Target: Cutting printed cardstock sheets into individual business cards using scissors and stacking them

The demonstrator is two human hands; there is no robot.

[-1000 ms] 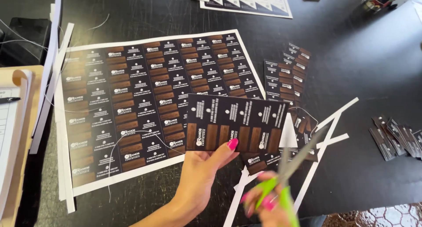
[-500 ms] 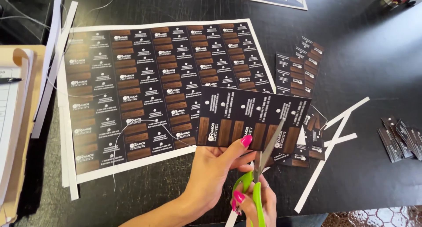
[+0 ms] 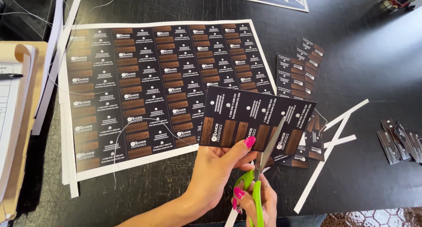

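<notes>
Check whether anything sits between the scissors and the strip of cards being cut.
Nothing visible does. The scissors, held in the right hand, already have their blades on the strip of cards, which the left hand holds above the table, thumb on its lower edge beside the blades.

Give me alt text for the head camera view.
A left hand holds a dark strip of printed cards while the right hand cuts it with green-handled scissors, above a black table bearing a large uncut sheet.
</notes>
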